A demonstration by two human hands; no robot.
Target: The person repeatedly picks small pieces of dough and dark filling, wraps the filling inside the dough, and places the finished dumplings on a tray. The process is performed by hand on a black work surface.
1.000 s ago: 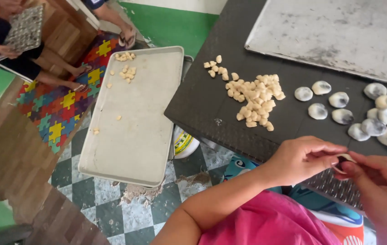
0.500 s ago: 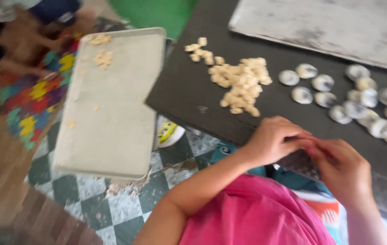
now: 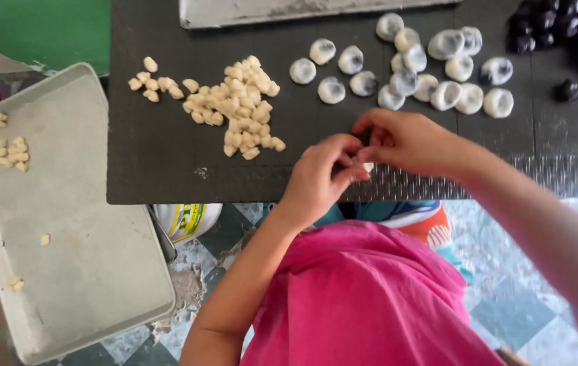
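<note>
Right now my left hand (image 3: 319,177) and right hand (image 3: 407,141) meet above the near edge of the dark bench (image 3: 160,163), fingertips pinched shut on one small pale dough piece (image 3: 368,166) between them. About fifteen filled white balls (image 3: 431,74) lie in a loose cluster just beyond my right hand. One heap of small dough bits (image 3: 234,105), too many to count, sits left of my hands. One grey tray (image 3: 65,224) rests lower left.
</note>
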